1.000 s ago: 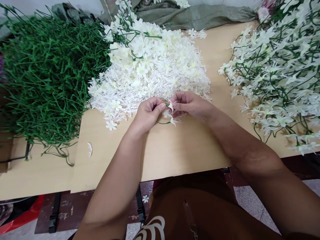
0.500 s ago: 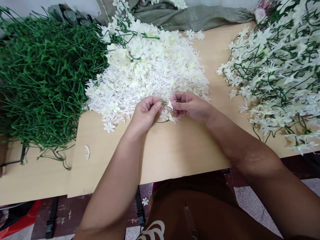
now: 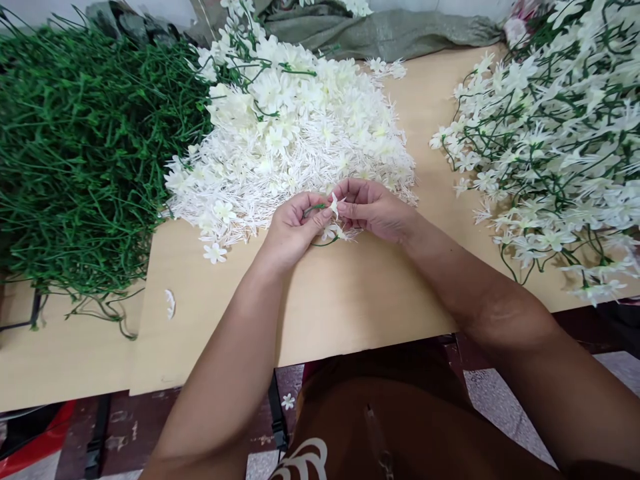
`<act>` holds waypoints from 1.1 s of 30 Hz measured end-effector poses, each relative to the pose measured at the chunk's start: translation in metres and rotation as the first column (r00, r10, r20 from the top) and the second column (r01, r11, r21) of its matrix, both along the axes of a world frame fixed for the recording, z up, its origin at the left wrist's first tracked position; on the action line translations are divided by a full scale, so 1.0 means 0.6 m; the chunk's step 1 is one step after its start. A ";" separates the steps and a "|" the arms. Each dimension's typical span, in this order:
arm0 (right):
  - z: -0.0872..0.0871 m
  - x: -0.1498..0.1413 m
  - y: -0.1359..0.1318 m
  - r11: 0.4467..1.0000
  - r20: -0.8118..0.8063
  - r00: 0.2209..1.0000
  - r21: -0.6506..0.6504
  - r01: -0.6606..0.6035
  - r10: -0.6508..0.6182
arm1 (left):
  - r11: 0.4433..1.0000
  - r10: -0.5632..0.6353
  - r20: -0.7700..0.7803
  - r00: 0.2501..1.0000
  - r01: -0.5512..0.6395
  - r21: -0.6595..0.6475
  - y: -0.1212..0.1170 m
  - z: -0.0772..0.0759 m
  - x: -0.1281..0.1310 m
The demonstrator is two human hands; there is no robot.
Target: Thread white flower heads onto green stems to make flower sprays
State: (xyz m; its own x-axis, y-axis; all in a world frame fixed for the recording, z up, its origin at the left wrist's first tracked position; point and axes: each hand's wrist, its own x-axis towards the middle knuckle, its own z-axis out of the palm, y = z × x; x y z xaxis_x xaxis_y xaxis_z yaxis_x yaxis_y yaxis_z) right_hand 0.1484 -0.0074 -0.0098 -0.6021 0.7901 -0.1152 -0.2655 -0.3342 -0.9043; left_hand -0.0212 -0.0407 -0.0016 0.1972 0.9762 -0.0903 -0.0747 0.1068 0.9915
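At the front of a heap of white artificial flower heads (image 3: 295, 140), my two hands meet. My left hand (image 3: 293, 230) is closed, with a green plastic stem (image 3: 314, 208) pinched between thumb and fingers. My right hand (image 3: 377, 210) is closed too, pinching a small white flower head (image 3: 335, 205) against the stem's end. How far the stem sits inside the flower is hidden by my fingertips. Just below my fingers, a white flower (image 3: 334, 232) with a curved green stem lies on the tabletop.
A big pile of green stems (image 3: 95, 153) fills the left side. Stemmed white flowers (image 3: 545, 167) are heaped at the right. A loose flower head (image 3: 215, 253) and a white piece (image 3: 171, 304) lie on the tan board (image 3: 370, 300). Grey-green cloth (image 3: 390, 37) lines the back.
My hands have come together; the gap between stem and white flower head has closed. The flower head has moved left to my left fingertips.
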 end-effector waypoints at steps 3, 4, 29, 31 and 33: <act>0.000 -0.002 -0.001 1.000 0.016 1.000 0.017 0.008 -0.008 | 0.999 0.001 0.007 1.000 -0.001 0.037 0.002 -0.002 -0.001; 0.000 -0.002 -0.001 1.000 0.021 1.000 0.019 0.016 -0.016 | 0.999 0.002 0.009 1.000 -0.003 0.044 0.003 -0.003 -0.001; 0.016 -0.019 -0.029 0.681 0.273 0.846 0.719 0.135 -0.457 | 0.962 0.216 -0.226 0.950 -0.167 0.218 -0.003 0.012 0.008; 0.016 -0.020 -0.029 0.732 0.267 0.866 0.664 0.152 -0.422 | 0.967 0.212 -0.211 0.954 -0.173 0.189 -0.002 0.011 0.006; 0.017 -0.020 -0.030 0.797 0.239 0.899 0.580 0.171 -0.367 | 0.973 0.195 -0.176 0.965 -0.169 0.155 -0.001 0.009 0.002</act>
